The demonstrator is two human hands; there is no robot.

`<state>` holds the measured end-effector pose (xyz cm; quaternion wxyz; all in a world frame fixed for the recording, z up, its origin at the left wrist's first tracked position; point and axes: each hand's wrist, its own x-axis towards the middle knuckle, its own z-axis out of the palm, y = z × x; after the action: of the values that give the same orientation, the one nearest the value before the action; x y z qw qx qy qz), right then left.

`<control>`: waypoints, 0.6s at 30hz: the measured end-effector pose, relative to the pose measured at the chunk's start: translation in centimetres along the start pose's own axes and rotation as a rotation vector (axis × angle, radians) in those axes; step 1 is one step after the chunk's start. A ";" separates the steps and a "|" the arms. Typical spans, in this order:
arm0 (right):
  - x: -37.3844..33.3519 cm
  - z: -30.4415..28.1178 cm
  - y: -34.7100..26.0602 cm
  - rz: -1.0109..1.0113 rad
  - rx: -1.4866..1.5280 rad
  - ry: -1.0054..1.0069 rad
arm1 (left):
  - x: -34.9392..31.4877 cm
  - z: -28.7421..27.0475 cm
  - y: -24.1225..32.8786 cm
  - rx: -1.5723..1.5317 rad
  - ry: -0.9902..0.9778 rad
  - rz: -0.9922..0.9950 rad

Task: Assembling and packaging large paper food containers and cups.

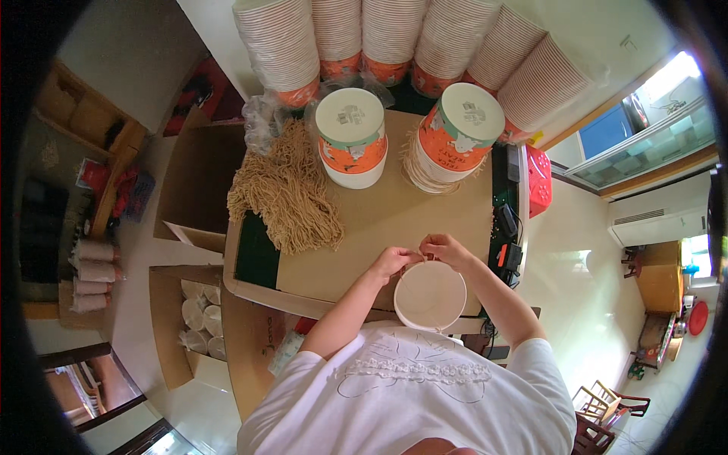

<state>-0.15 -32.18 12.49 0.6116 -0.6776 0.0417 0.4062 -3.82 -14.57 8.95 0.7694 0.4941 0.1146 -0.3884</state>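
Observation:
A white paper bucket [430, 297] is at the table's near edge, in front of my chest, its open mouth facing up. At its far rim, my left hand [390, 262] is closed on the edge with fingertips pressed together. Close beside it, my right hand [446, 251] pinches at the same rim; what lies between its fingertips is too small to make out. Beyond, a heap of tan cords [288, 189] spreads on the cardboard sheet [364, 235]. Two upside-down stacks of orange-and-white buckets, a left stack [351, 144] and a right stack [459, 140], stand farther back. Cord loops ring the right stack's base.
Tall wrapped stacks of paper buckets [390, 38] line the table's back. An open carton [171, 303] with wrapped white items stands at the left. A red plastic container [538, 180] and a black device with cables [506, 224] are along the right edge.

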 end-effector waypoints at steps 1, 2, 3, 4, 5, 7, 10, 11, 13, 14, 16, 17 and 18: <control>-0.2 0.2 -0.3 -0.001 -0.012 0.019 | 0.3 0.1 -0.2 0.026 0.007 0.002; -0.2 0.3 -0.4 -0.003 -0.024 0.037 | 0.6 0.1 -0.3 0.028 0.008 0.001; 0.0 0.2 -0.1 -0.004 -0.023 0.036 | 0.9 0.1 -0.5 0.014 0.009 -0.002; 0.1 0.1 0.1 -0.027 -0.021 0.031 | 1.0 0.2 -0.4 0.002 0.007 -0.007; 0.1 0.0 0.4 -0.050 -0.019 0.026 | 0.9 0.2 -0.3 0.005 0.004 -0.010; 0.0 0.2 0.7 -0.059 -0.017 0.065 | 0.6 0.3 0.3 0.053 -0.020 -0.031; 0.2 0.4 1.5 -0.104 -0.016 0.126 | -0.3 0.9 1.4 0.110 0.015 -0.062; 0.3 0.5 1.7 -0.139 -0.016 0.150 | -0.2 0.7 1.2 0.113 0.015 -0.062; 0.3 0.5 1.9 -0.128 -0.006 0.154 | 0.3 0.3 0.6 0.052 -0.008 -0.067; 0.3 0.6 1.8 -0.115 0.001 0.157 | 0.4 0.2 0.4 0.054 -0.006 -0.065; 0.1 0.6 1.4 -0.102 0.079 0.137 | 0.6 0.1 0.1 0.108 0.014 -0.078; 0.0 0.6 1.2 -0.087 0.156 0.118 | 0.5 0.1 0.1 0.112 0.014 -0.077; 0.0 0.6 1.2 -0.091 0.158 0.119 | 0.5 0.0 0.0 0.136 0.020 -0.074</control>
<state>-1.12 -31.98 11.60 0.6775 -0.6514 0.0789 0.3324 -3.50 -14.80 8.74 0.7178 0.5445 0.1138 -0.4187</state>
